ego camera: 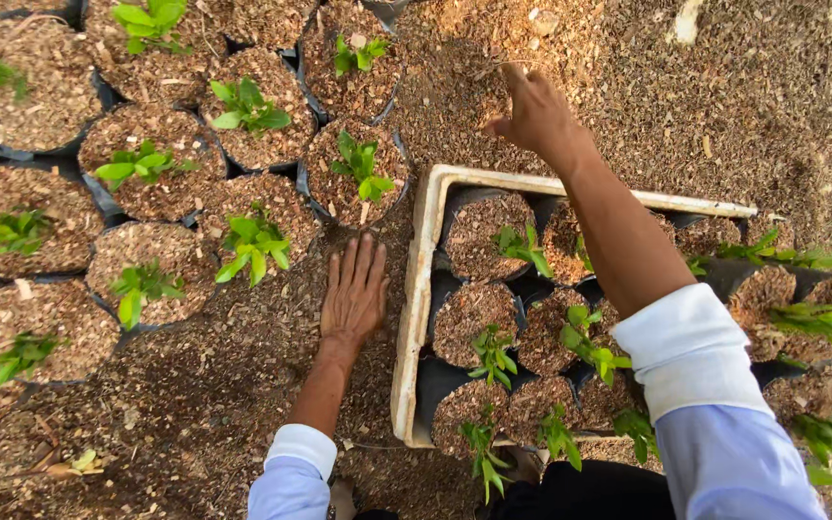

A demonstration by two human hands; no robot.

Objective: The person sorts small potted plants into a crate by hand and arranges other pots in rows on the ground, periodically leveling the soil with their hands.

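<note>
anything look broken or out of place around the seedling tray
The white foam tray looks damaged: its right wall is missing, so black seedling bags spill past where that edge should be. The left hand rests flat on the mulch beside it; the right hand reaches beyond its far rim.

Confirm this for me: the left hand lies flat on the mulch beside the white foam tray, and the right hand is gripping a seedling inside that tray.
Not quite. In the head view the right hand holds no seedling; it reaches past the white foam tray and rests on the mulch beyond its far edge. The rest stands: the left hand lies flat on the mulch beside the tray.
</note>
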